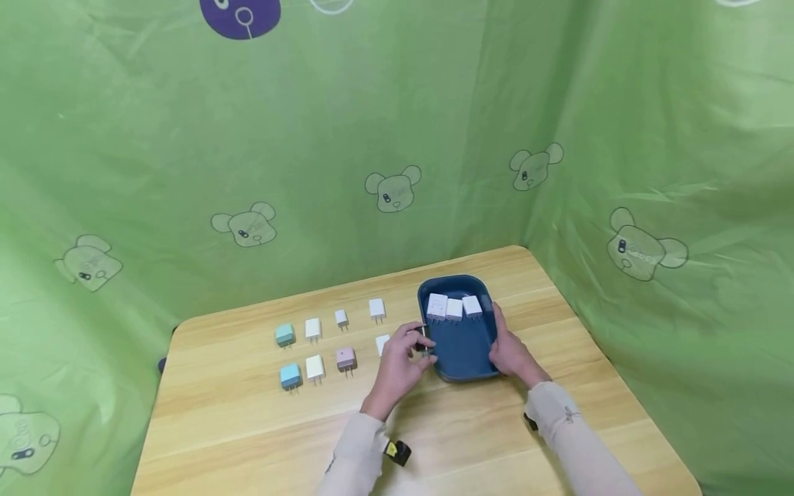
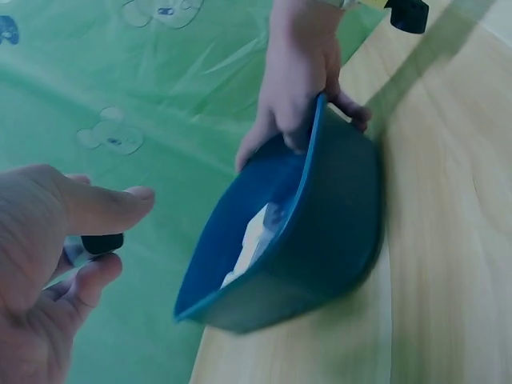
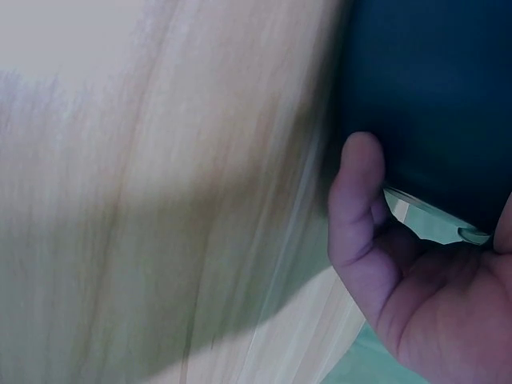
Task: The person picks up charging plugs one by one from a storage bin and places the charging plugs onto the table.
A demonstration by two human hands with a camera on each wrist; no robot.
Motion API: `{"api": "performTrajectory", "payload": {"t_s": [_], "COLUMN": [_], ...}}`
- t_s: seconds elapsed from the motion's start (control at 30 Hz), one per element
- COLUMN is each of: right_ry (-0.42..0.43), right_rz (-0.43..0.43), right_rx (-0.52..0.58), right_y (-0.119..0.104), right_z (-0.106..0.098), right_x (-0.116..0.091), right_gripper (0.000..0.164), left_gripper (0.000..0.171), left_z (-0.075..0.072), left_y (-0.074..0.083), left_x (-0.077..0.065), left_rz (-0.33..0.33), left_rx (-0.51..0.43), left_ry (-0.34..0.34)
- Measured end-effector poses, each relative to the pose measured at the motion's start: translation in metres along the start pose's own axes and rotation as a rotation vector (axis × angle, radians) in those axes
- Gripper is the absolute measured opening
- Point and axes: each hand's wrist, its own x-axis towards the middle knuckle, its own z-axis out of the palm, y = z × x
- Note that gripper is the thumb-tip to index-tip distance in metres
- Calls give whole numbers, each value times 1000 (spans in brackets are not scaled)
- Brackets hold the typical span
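Note:
My left hand (image 1: pixel 400 362) pinches a small black charger (image 2: pixel 102 243) between thumb and fingers, at the left side of a dark blue tray (image 1: pixel 465 351). Most of the charger is hidden by the fingers. On the tray's right side, my right hand (image 1: pixel 511 353) grips the wall, with fingers over the rim in the left wrist view. Inside the tray, three white chargers lie side by side at the far end: one (image 1: pixel 437 305), another (image 1: pixel 455 309) and a third (image 1: pixel 472 306). The left wrist view shows the tray tilted.
Left of the tray, chargers lie in two rows on the wooden table (image 1: pixel 236 413): green (image 1: pixel 284 334), blue (image 1: pixel 289 375), pink (image 1: pixel 346 358) and several white ones. One white charger (image 1: pixel 382 343) is partly behind my left hand. Green curtains (image 1: pixel 322 172) hang behind the table.

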Motion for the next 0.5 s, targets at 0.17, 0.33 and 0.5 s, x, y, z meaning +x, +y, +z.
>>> {"api": "performTrajectory", "payload": {"t_s": [0.17, 0.33, 0.5], "right_ry": [-4, -31, -21], "right_rz": [5, 16, 12], "right_rx": [6, 25, 10], "right_y": [2, 3, 3], "right_z": [1, 2, 3], "right_x": [0, 1, 3], "right_gripper": [91, 91, 92], "left_gripper": [23, 28, 28], "left_z": [-24, -42, -57], "left_y": [-2, -10, -13], "left_x": [-19, -43, -63], "left_rz": [-24, -60, -173], "left_rx": [7, 18, 17], "left_ry": [12, 57, 106]}}
